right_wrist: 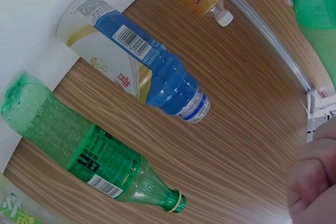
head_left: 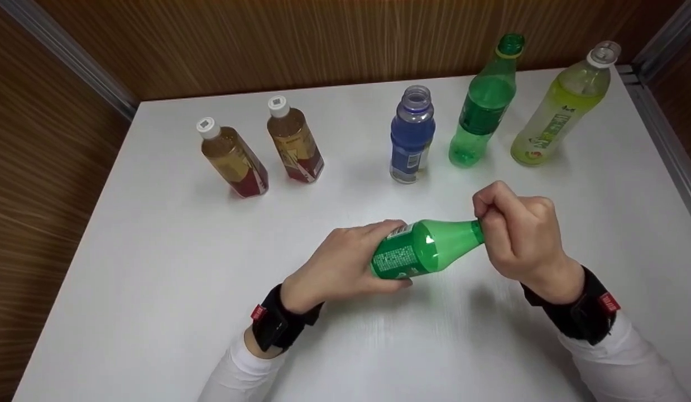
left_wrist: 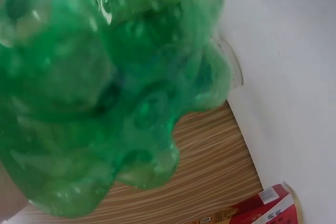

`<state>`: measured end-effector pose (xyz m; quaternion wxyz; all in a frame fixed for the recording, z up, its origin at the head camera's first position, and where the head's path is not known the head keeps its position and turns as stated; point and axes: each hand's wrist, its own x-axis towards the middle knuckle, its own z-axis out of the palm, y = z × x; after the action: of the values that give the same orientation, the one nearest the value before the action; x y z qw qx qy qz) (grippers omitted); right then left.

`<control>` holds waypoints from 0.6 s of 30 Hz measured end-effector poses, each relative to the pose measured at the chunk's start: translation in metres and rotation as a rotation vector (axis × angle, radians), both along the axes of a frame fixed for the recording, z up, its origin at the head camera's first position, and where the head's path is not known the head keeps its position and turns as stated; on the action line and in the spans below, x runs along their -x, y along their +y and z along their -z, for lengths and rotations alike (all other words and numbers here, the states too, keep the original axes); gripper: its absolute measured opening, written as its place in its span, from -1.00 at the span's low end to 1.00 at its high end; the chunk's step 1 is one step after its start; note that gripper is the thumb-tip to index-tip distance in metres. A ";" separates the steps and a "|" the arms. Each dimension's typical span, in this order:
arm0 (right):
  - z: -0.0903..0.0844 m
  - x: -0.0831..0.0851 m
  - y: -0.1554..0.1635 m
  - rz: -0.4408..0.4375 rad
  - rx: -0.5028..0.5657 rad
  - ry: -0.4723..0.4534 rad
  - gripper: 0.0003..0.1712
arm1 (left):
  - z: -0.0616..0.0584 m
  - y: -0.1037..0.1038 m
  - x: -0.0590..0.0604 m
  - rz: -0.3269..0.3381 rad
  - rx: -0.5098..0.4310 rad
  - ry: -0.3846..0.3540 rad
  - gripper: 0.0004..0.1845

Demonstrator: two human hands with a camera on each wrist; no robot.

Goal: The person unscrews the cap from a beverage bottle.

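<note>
A green soda bottle (head_left: pixel 404 254) lies tilted on its side above the table, its neck toward the right. My left hand (head_left: pixel 345 259) grips its body, with the thumb on the near side and the fingers on the far side. Curled fingers of my right hand (head_left: pixel 521 237) pinch the top end of the neck and hide the bottle's mouth. In the left wrist view the lobed bottom of the green bottle (left_wrist: pixel 147 108) fills much of the picture. The right wrist view catches the curled right hand (right_wrist: pixel 317 177) at its lower right edge.
Beyond my hands stand a blue-labelled bottle (head_left: pixel 412 134), another green bottle (head_left: pixel 485 106) and a yellow-green tea bottle (head_left: pixel 563 111), all uncapped. Two amber drink bottles with white caps, one nearer (head_left: pixel 234 159) and one farther (head_left: pixel 295 139), stand left. Wood-grain panels (head_left: pixel 323 44) border the white table (head_left: pixel 156 279).
</note>
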<state>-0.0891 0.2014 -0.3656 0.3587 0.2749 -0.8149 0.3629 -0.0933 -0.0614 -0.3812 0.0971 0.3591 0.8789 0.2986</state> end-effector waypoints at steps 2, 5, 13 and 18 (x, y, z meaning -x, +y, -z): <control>0.000 0.001 0.000 -0.044 0.003 0.061 -0.81 | -0.002 -0.001 0.000 0.023 0.012 -0.088 -0.17; 0.001 0.002 0.001 -0.100 -0.003 0.130 -0.82 | -0.004 -0.002 0.001 0.040 0.020 -0.179 -0.17; -0.004 0.002 0.010 -0.044 -0.022 -0.119 -0.52 | -0.002 0.000 -0.002 -0.067 -0.005 0.003 -0.15; -0.005 0.001 0.011 -0.016 0.033 -0.257 -0.54 | 0.002 0.005 -0.005 -0.140 0.004 0.229 -0.16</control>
<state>-0.0901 0.2122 -0.3602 0.2528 0.2265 -0.8459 0.4113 -0.0886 -0.0568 -0.3828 -0.0244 0.3283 0.9078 0.2597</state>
